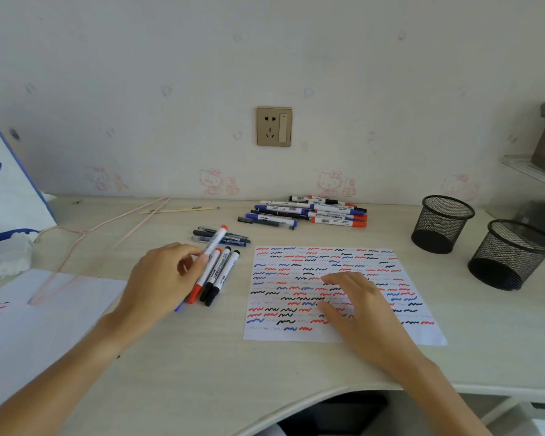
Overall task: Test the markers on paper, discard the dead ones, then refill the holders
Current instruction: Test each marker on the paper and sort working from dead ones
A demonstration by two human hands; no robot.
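Observation:
My left hand [164,278] pinches a white marker with a red cap [216,240], tilted up over a small row of markers [217,278] lying on the desk. My right hand [356,303] rests flat with spread fingers on the test paper [296,265], which is covered in red, blue and black squiggles. A pile of several markers and pens [306,214] lies near the wall. Several dark pens [230,239] lie just behind the held marker. Two black mesh holders [441,223] [512,254] stand at the right, both looking empty.
A pink wire hanger [85,234] and a thin stick [180,210] lie at the back left. Another sheet with a few squiggles [44,309] covers the left desk. A blue-and-white bag [4,190] stands far left. The curved desk edge [328,394] runs in front.

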